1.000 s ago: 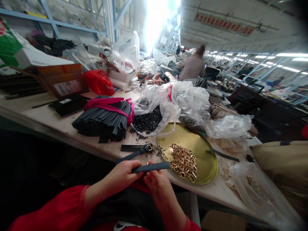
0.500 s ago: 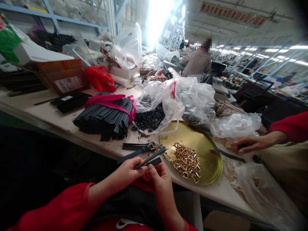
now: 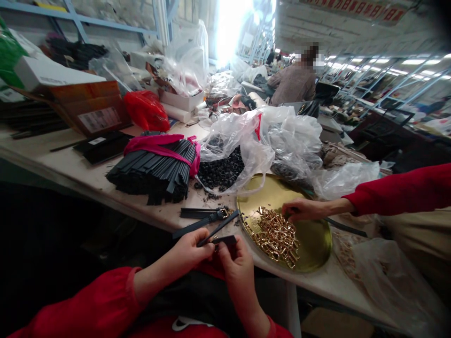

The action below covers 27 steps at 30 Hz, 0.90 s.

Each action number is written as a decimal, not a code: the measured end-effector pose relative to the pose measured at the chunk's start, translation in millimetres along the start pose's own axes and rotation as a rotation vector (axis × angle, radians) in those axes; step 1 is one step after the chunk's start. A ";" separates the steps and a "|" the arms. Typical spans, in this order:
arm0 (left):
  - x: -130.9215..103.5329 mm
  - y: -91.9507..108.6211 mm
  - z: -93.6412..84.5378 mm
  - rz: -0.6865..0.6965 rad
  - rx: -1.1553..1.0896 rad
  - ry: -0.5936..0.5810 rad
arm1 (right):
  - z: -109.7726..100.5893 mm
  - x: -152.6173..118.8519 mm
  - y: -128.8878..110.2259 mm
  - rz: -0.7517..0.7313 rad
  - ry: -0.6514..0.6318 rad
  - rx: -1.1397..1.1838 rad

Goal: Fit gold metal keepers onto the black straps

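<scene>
My left hand (image 3: pixel 192 251) pinches a narrow dark strap (image 3: pixel 222 226) that slants up to the right. Close beside it, my right hand (image 3: pixel 237 263) is closed on the strap's other, wider part (image 3: pixel 225 241), with a small bit of metal between the two hands. Just beyond my hands, dark straps with a buckle (image 3: pixel 211 218) lie on the table. A round gold tray (image 3: pixel 317 234) to the right holds a heap of gold buckles (image 3: pixel 278 234). Another person's hand (image 3: pixel 299 210) touches the heap's right side.
Behind my hands lie a bundle of dark strips (image 3: pixel 151 171) tied with pink cloth and a clear bag with black rings (image 3: pixel 221 171). A cardboard box (image 3: pixel 95 108) and red bag (image 3: pixel 146 110) stand at the left. A red sleeve (image 3: pixel 401 190) reaches in from the right.
The other person's hand has moved left from beside the tray to the gold buckles. My hands still hold the strap, with only a slight shift. The view has shifted a little.
</scene>
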State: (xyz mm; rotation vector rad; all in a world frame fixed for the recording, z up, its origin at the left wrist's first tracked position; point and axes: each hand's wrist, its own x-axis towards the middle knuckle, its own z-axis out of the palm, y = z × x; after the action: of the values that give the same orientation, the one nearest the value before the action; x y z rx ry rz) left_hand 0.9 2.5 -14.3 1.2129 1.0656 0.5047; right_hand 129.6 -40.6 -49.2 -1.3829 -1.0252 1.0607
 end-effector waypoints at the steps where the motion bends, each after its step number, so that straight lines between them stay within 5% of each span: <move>1: -2.2 -0.3 1.4 0.044 0.038 0.022 | -1.4 0.4 -1.5 -0.008 -0.015 -0.038; 6: -12.6 0.4 5.7 0.131 0.141 0.050 | -5.5 0.7 -13.6 -0.117 0.034 -0.201; 11: -19.4 4.7 4.6 0.108 0.061 0.040 | -5.2 -5.0 -20.0 0.176 -0.216 0.250; 15: -23.7 9.8 4.4 0.067 0.042 0.017 | -2.3 -8.8 -18.9 0.258 -0.260 0.458; 27: -27.0 5.7 8.0 0.062 0.069 0.042 | -5.6 -7.3 -29.3 -0.054 -0.053 -0.060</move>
State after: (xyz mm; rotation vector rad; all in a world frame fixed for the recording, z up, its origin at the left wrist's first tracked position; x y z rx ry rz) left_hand -3.3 -21.3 1.2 1.3039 1.0914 0.5476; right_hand 132.6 -47.0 -19.2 -1.3742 -1.1348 1.0387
